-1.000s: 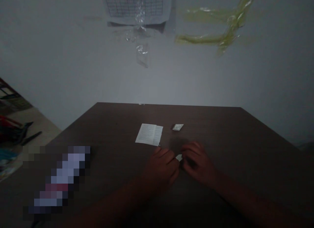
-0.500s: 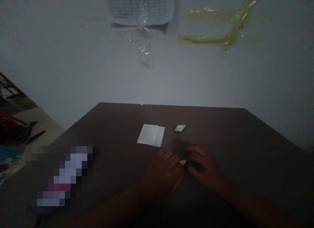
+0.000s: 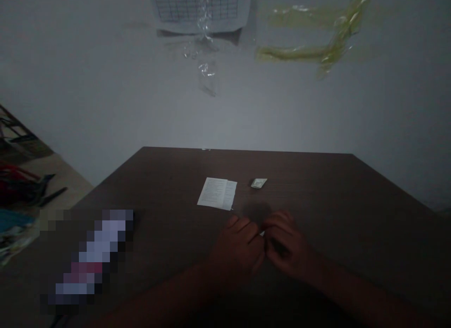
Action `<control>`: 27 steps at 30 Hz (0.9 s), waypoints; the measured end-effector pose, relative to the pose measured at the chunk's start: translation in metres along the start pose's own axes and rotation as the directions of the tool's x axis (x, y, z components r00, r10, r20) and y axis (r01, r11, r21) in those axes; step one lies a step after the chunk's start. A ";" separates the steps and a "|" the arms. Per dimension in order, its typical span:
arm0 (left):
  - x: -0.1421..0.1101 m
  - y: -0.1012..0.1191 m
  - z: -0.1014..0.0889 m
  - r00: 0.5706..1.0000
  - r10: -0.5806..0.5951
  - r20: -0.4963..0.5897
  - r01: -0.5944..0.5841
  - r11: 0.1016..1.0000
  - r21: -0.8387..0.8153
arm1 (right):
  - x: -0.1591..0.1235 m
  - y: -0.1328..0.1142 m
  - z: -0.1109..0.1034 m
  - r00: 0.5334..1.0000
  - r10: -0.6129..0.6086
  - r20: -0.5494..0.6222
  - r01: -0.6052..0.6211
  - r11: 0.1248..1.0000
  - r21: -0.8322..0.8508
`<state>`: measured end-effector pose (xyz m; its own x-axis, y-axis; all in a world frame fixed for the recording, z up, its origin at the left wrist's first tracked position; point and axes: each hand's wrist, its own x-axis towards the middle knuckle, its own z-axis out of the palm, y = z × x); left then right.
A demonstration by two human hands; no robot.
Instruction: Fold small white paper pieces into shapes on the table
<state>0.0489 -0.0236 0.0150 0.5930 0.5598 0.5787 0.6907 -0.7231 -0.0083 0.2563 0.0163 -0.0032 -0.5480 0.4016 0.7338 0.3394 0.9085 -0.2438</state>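
My left hand [image 3: 237, 247] is closed, knuckles up, over the middle of the dark table [image 3: 169, 177]. A small white piece [image 3: 262, 233], perhaps paper, peeks out between its fingers and those of my right hand. My right hand [image 3: 287, 243] curls in from the other side, its fingertips pressed on that piece and touching the left. Most of the piece is hidden by the fingers. Beyond my left hand lies a folded printed sheet [image 3: 214, 192]. A small pale flat packet or folded paper [image 3: 259, 183] rests beyond my right hand.
A blurred-out oblong object [image 3: 100, 243] lies on the table's left side. Behind the table rises a grey wall [image 3: 246, 116], with a taped grid sheet [image 3: 197, 8] and yellowish tape [image 3: 296, 53] on it. Assorted items lie on the floor at far left.
My right hand has moved left to meet my left hand, its fingers closing on the white piece, which shows less now. The papers on the table have stayed put.
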 end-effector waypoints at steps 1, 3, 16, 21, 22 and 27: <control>0.000 0.000 0.001 1.000 0.001 -0.002 -0.002 1.000 -0.012 | 0.001 -0.001 0.000 1.000 -0.013 -0.003 0.013 1.000 0.008; 0.000 0.000 0.002 1.000 0.016 -0.010 -0.016 0.999 -0.031 | 0.002 -0.002 0.000 1.000 -0.025 -0.015 0.025 1.000 0.004; -0.006 -0.012 -0.003 0.996 -0.068 -0.051 0.062 0.991 -0.116 | -0.005 0.043 -0.009 0.996 0.077 -0.038 -0.082 0.983 -0.165; -0.007 -0.016 -0.006 0.991 -0.124 -0.058 0.116 0.985 -0.128 | -0.004 0.048 -0.014 0.991 0.082 -0.103 -0.098 0.983 -0.152; -0.007 -0.016 -0.005 0.991 -0.117 -0.062 0.109 0.986 -0.124 | -0.003 0.043 -0.013 0.993 0.073 -0.097 -0.086 0.986 -0.143; -0.005 -0.011 0.001 0.997 -0.061 -0.046 0.057 0.995 -0.081 | 0.002 0.011 -0.005 0.999 0.011 -0.036 -0.013 0.998 -0.064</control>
<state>0.0394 -0.0178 0.0112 0.5298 0.5838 0.6152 0.6878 -0.7202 0.0910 0.2621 0.0263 -0.0013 -0.5163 0.4067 0.7537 0.3949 0.8940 -0.2119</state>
